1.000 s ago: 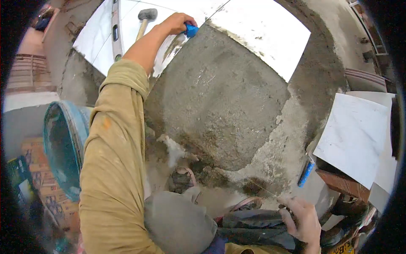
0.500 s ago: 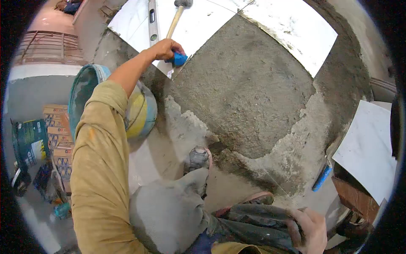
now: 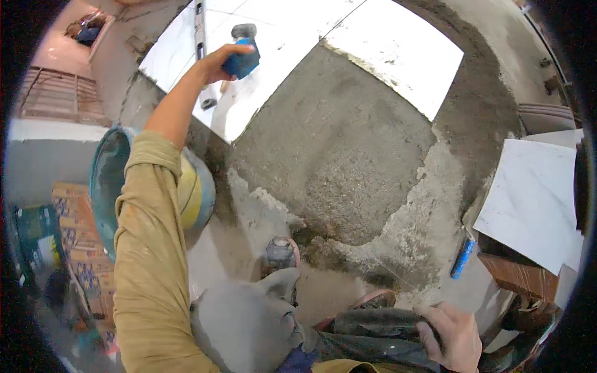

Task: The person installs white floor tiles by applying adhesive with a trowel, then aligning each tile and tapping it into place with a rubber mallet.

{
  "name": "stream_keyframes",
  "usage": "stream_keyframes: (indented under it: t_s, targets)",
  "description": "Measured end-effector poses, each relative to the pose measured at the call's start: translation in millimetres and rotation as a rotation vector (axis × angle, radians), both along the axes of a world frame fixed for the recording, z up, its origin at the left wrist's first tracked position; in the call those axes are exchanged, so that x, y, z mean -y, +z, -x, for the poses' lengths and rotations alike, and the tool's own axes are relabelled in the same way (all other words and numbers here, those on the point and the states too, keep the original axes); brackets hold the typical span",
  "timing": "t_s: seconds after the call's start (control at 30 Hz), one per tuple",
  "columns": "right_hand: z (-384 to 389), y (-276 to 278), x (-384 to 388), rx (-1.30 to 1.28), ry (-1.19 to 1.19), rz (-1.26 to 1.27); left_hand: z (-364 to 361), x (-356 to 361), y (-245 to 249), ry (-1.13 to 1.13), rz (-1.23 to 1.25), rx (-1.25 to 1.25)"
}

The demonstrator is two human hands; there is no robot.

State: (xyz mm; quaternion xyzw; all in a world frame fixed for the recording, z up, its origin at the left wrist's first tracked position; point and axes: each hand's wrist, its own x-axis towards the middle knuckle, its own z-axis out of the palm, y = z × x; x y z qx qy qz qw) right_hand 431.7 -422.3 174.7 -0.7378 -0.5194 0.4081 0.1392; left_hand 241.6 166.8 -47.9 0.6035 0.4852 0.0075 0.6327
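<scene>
Left hand [image 3: 219,64] has a blue sponge [image 3: 245,61] gripped between thumb and fingers, up over the laid white tiles [image 3: 283,53]; can't tell from this angle whether the sponge is touching the tile face. Right hand [image 3: 453,336] is down by the right knee with its fingers curled; can't tell if there's anything in it.

The rubber mallet [image 3: 244,30] lies on the tiles right by the sponge, head poking out past it and most of the handle hidden by the hand; the spirit level [image 3: 199,37] lies to the left of that, its near end close to the tiles' outer edge, so it's a bit tight on that side; towards the mortar there's a wider strip of tile between the sponge and the edge.

The mortar bed [image 3: 336,143] sits in the corner between those tiles and another white tile [image 3: 407,53], which has grey smears along its near edge; the bed's lower edge is ragged, with a shoe [image 3: 281,253] near it. The bucket [image 3: 198,189] stands near the bottom corner of the tiles, partly behind the forearm; over on the right a blue paint roller [image 3: 462,258] lies beside a stack of loose tiles [image 3: 528,193], with a decent stretch of floor between it and the bed.
</scene>
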Motion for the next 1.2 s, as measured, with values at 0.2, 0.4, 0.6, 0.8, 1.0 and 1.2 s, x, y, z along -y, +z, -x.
stream_keyframes:
  t_s: [0.2,0.4,0.6,0.8,1.0,1.2]
  targets:
    - [13.3,2.8,-20.7,0.302,-0.031,0.175,-71.1,-68.6,-77.9,0.042,-0.87,-0.508]
    - [4.7,-10.0,-14.8,0.215,-0.171,0.239,-77.6,-90.4,-114.1,0.094,-0.949,-0.441]
    - [-2.3,-16.7,-30.0,0.208,0.081,0.236,-26.3,-76.2,-103.0,-0.564,-0.83,-0.282]
    - [-14.8,-6.5,-16.0,-0.002,0.116,0.11,72.0,-8.9,-33.9,-0.99,-0.34,-0.659]
    - [-13.2,-7.1,-4.3,0.014,0.074,0.143,-0.9,-24.2,-35.5,-0.343,-0.466,-0.116]
    - [-6.3,0.9,-12.4,0.016,0.114,0.237,-61.6,-18.8,-79.2,-0.662,-0.704,-0.33]
